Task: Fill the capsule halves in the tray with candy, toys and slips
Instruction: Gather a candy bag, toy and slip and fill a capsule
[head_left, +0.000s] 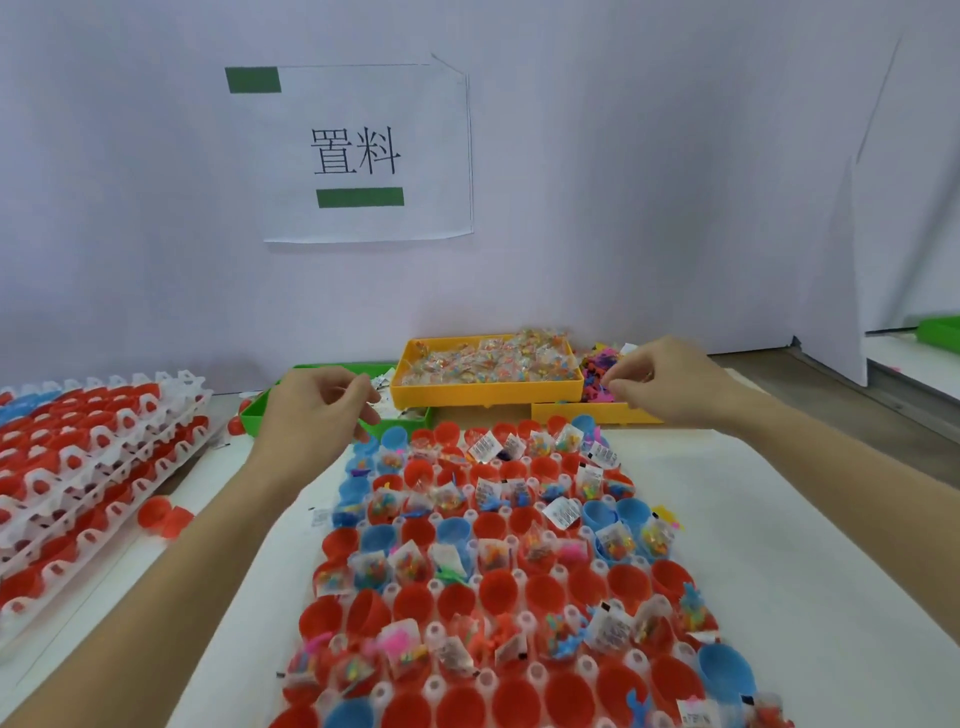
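Note:
A white tray of red and blue capsule halves lies in front of me. Many halves hold candy packets, small toys or printed slips, while others are bare. My left hand hovers over the green bin of slips with loosely curled fingers, and nothing shows between them. My right hand is at the pile of colourful toys, thumb and fingertips drawn together. Whether it pinches a toy is hidden. A yellow bin of candy packets stands between the hands.
Stacked white trays of red halves stand at the left. Two loose red halves lie beside them. A lower yellow bin sits under the toys. A white wall with a paper sign closes the back, and a green bin sits far right.

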